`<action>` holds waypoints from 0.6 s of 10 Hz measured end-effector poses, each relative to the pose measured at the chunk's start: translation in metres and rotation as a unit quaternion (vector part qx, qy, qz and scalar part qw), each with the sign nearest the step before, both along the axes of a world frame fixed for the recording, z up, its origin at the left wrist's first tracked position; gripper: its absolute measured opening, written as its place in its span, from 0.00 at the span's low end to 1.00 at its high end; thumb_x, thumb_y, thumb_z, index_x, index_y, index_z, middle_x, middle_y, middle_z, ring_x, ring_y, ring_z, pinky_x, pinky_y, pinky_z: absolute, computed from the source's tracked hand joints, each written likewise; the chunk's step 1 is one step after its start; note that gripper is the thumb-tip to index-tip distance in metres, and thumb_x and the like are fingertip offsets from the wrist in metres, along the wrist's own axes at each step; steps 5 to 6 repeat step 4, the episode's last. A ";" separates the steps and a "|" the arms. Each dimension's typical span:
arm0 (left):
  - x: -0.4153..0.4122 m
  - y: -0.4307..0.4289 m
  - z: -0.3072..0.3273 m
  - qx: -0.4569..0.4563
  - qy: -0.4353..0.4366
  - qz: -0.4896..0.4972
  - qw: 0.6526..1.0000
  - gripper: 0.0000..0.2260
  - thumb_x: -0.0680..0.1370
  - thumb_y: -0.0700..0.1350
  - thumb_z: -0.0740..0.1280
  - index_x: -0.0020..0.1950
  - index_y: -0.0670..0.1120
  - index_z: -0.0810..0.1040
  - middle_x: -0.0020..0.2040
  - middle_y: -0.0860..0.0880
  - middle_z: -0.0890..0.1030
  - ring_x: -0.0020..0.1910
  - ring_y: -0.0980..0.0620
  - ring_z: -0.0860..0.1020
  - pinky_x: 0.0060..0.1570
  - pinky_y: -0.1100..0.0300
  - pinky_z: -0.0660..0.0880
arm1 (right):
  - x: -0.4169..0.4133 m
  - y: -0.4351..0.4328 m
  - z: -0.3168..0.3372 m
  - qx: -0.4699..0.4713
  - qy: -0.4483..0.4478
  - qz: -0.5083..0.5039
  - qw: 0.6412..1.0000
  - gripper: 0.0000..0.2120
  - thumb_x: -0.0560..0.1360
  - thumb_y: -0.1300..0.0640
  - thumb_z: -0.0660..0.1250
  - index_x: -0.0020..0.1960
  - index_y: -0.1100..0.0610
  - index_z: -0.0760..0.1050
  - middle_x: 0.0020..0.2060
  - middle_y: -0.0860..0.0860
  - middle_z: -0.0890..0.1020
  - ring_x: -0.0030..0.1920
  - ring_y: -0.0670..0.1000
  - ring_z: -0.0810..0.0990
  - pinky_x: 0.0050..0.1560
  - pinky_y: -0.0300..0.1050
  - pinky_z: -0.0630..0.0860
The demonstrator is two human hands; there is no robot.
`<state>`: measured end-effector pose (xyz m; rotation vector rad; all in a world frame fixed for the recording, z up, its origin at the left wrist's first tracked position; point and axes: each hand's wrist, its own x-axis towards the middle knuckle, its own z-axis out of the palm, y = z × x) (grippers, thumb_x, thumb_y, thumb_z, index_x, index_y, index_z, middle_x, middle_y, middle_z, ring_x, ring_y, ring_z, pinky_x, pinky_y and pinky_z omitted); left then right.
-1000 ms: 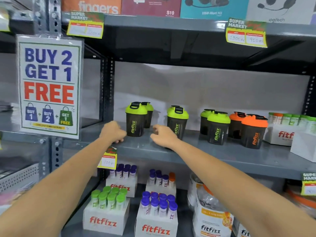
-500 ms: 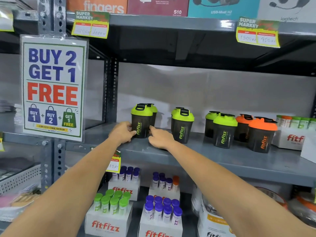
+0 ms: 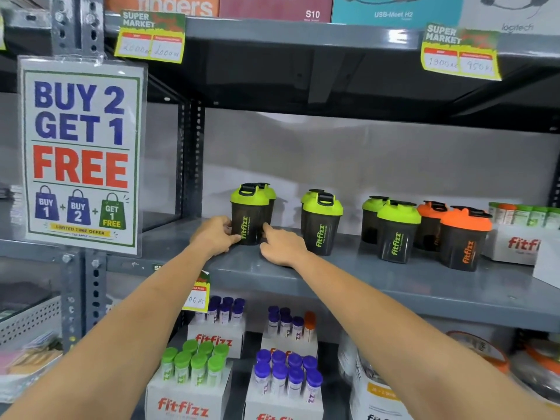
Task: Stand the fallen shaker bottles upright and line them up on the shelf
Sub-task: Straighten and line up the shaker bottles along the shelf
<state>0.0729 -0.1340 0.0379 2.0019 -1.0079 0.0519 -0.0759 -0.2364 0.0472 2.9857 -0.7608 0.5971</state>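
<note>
Dark shaker bottles stand upright in pairs on the grey shelf (image 3: 394, 283). The leftmost green-lidded shaker (image 3: 250, 215) has a second one close behind it. My left hand (image 3: 213, 237) presses against its left side and my right hand (image 3: 283, 247) touches its lower right side with the fingertips, so the bottle sits between both hands. To the right stand another green-lidded pair (image 3: 321, 222), a third green pair (image 3: 397, 231) and an orange-lidded pair (image 3: 463, 237). None lies on its side.
White fitfizz boxes (image 3: 515, 244) with small tubes sit at the shelf's right end. A "Buy 2 Get 1 Free" sign (image 3: 80, 153) hangs on the left upright. Tube boxes (image 3: 188, 386) fill the shelf below. Price tags (image 3: 460, 53) hang from the shelf above.
Both hands have moved from the shelf's front edge up to the leftmost green shaker and now touch its two sides. The camera has drawn closer to the shelf.
</note>
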 end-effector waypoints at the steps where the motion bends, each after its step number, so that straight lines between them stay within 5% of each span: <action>1: -0.001 0.001 0.000 0.028 0.008 0.003 1.000 0.15 0.71 0.49 0.75 0.55 0.47 0.77 0.47 0.50 0.84 0.41 0.46 0.82 0.51 0.47 0.79 | -0.001 0.003 -0.003 -0.016 0.005 -0.005 1.000 0.22 0.76 0.53 0.55 0.68 0.60 0.63 0.56 0.62 0.79 0.54 0.64 0.77 0.41 0.49 0.67; 3: -0.009 0.006 0.002 0.110 -0.066 0.078 0.989 0.25 0.70 0.58 0.73 0.58 0.42 0.76 0.53 0.45 0.81 0.53 0.46 0.78 0.52 0.53 0.76 | -0.012 0.008 -0.003 0.007 0.000 0.002 1.000 0.17 0.76 0.53 0.56 0.61 0.60 0.68 0.55 0.62 0.79 0.54 0.64 0.77 0.41 0.49 0.66; 6: -0.023 0.011 0.008 0.152 -0.107 0.099 0.977 0.23 0.73 0.58 0.70 0.57 0.40 0.75 0.53 0.43 0.80 0.51 0.45 0.77 0.46 0.55 0.73 | -0.025 0.011 0.000 0.017 0.009 0.027 0.999 0.15 0.77 0.55 0.57 0.60 0.62 0.69 0.56 0.64 0.79 0.56 0.65 0.76 0.45 0.51 0.71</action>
